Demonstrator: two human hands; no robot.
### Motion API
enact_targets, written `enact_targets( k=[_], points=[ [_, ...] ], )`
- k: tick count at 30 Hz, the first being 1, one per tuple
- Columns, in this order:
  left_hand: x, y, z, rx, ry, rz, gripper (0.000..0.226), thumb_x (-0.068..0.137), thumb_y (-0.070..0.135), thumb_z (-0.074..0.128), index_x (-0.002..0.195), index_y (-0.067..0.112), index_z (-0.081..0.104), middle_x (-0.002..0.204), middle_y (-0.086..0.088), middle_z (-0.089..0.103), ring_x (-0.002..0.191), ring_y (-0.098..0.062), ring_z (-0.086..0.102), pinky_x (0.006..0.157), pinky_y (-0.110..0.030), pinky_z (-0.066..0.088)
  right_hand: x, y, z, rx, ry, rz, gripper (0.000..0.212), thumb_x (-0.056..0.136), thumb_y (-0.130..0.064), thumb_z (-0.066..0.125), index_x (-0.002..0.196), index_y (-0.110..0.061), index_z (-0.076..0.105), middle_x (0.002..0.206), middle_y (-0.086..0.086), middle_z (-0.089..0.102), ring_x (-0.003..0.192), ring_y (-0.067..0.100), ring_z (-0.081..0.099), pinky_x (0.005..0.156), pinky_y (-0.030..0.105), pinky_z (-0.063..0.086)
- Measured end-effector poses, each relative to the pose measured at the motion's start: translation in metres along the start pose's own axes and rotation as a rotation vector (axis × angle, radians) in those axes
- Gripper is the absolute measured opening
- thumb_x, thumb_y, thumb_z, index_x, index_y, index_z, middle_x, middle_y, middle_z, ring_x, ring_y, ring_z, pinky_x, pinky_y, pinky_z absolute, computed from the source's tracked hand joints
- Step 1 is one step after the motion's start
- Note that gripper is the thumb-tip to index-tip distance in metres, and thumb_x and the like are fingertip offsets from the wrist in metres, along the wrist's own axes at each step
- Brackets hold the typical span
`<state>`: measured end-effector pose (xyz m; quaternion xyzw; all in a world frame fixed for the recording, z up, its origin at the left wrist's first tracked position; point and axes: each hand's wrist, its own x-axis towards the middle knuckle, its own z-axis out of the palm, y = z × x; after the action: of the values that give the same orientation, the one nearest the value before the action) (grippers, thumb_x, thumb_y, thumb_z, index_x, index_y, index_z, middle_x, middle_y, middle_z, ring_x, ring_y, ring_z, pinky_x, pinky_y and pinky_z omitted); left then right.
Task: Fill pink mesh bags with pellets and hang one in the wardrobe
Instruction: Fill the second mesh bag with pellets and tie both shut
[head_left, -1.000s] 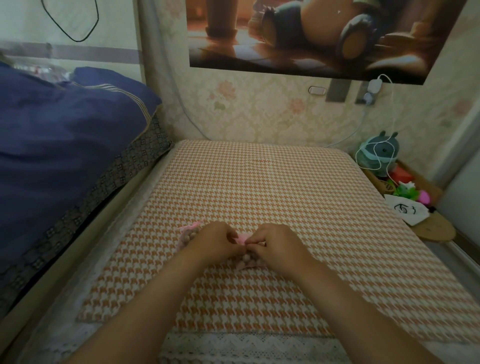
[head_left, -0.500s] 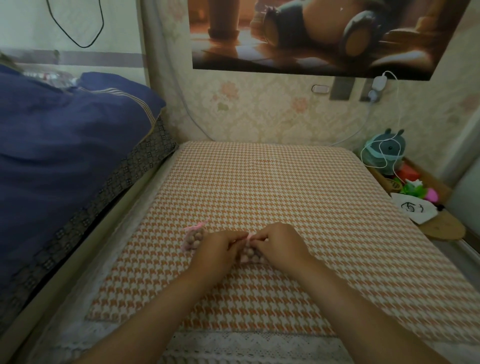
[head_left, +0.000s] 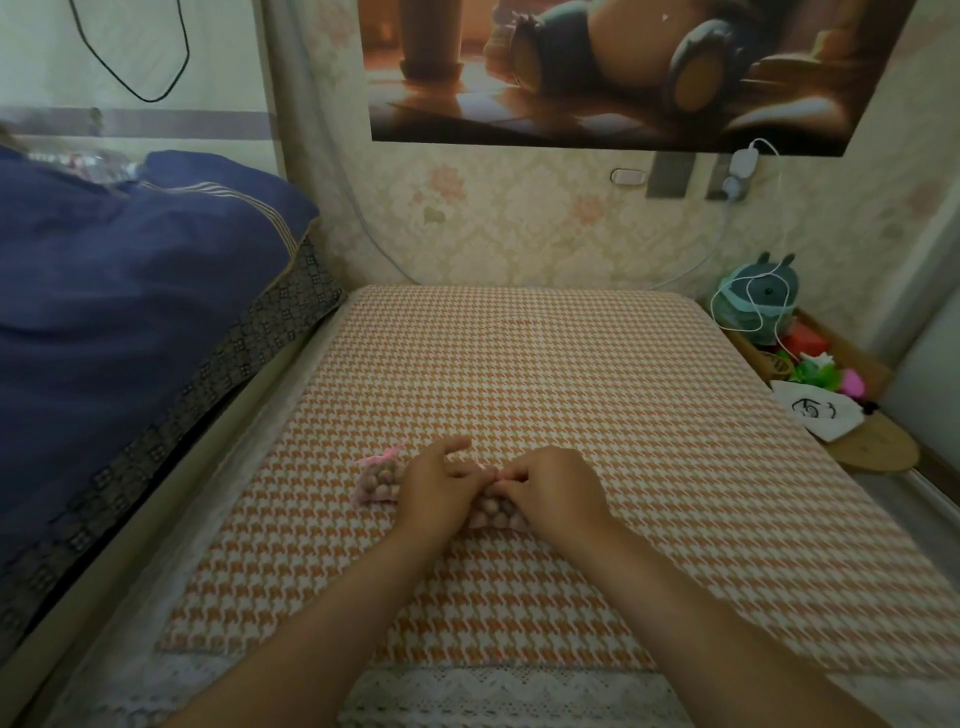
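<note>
Two pink mesh bags full of brown pellets lie on the orange houndstooth cloth (head_left: 519, 364). One filled bag (head_left: 378, 479) with its pink ribbon lies to the left of my left hand (head_left: 435, 486). The second bag (head_left: 497, 510) sits between my hands, mostly hidden by them. My right hand (head_left: 550, 491) pinches this bag's pink drawstring at its top. My left hand's fingers meet the same string, with its index finger lifted. No wardrobe is in view.
A dark blue duvet (head_left: 130, 312) covers the bed on the left. To the right, a low shelf holds a green plush toy (head_left: 758, 301) wrapped in a white cable, a white pouch (head_left: 815, 410) and small coloured things. The wallpapered wall stands behind.
My hands stay on the second bag's drawstring; my left index finger has lifted. The view has dipped slightly, so the first bag shows more fully to the left.
</note>
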<state>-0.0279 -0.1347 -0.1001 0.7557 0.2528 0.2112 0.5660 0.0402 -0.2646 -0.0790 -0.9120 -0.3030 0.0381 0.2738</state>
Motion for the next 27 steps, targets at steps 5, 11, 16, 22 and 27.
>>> enact_targets(
  k=[5, 11, 16, 22, 27],
  points=[
    [0.005, 0.0, 0.006, -0.173, 0.01, -0.169, 0.011, 0.08, 0.006, 0.077, 0.089, 0.008, 0.073, 0.082, -0.008, 0.076, 0.071, -0.015, 0.071, 0.069, -0.025, 0.058, -0.001, 0.0, 0.002, 0.027, 0.002, -0.054, 0.019, 0.094, -0.025, 0.062, 0.093, -0.03, 0.081, 0.078, -0.01, 0.069, 0.07, 0.004, 0.063, 0.066, 0.022, 0.052],
    [0.003, -0.001, 0.009, -0.096, 0.04, -0.102, 0.025, 0.079, 0.016, 0.078, 0.103, 0.023, 0.071, 0.083, -0.001, 0.076, 0.078, -0.012, 0.074, 0.076, -0.033, 0.061, -0.004, 0.002, 0.005, 0.178, 0.07, -0.006, 0.018, 0.093, -0.019, 0.067, 0.097, -0.028, 0.082, 0.088, -0.008, 0.078, 0.075, 0.004, 0.069, 0.06, 0.006, 0.046],
    [0.002, 0.002, 0.009, 0.005, 0.011, -0.05, 0.014, 0.08, 0.017, 0.076, 0.092, 0.022, 0.072, 0.08, 0.003, 0.075, 0.076, -0.008, 0.072, 0.074, -0.027, 0.059, -0.003, 0.001, 0.01, 0.309, 0.207, 0.105, 0.014, 0.083, -0.023, 0.078, 0.08, -0.037, 0.076, 0.081, -0.017, 0.073, 0.074, -0.006, 0.066, 0.068, 0.011, 0.051],
    [0.003, 0.003, 0.006, -0.032, -0.048, 0.025, 0.019, 0.084, 0.005, 0.07, 0.084, 0.023, 0.075, 0.077, 0.012, 0.072, 0.069, 0.005, 0.067, 0.064, -0.008, 0.051, 0.003, 0.005, 0.006, 0.576, 0.123, 0.142, 0.012, 0.085, -0.015, 0.078, 0.079, -0.027, 0.079, 0.076, -0.014, 0.074, 0.07, -0.009, 0.067, 0.064, 0.005, 0.048],
    [0.006, 0.001, 0.005, 0.064, -0.068, 0.126, 0.019, 0.082, 0.015, 0.074, 0.084, 0.032, 0.068, 0.068, 0.009, 0.073, 0.066, 0.0, 0.069, 0.07, -0.024, 0.057, 0.007, 0.008, 0.006, 0.736, 0.061, 0.253, 0.011, 0.085, -0.012, 0.078, 0.093, -0.019, 0.083, 0.082, -0.004, 0.079, 0.058, 0.011, 0.067, 0.069, 0.031, 0.061]
  ],
)
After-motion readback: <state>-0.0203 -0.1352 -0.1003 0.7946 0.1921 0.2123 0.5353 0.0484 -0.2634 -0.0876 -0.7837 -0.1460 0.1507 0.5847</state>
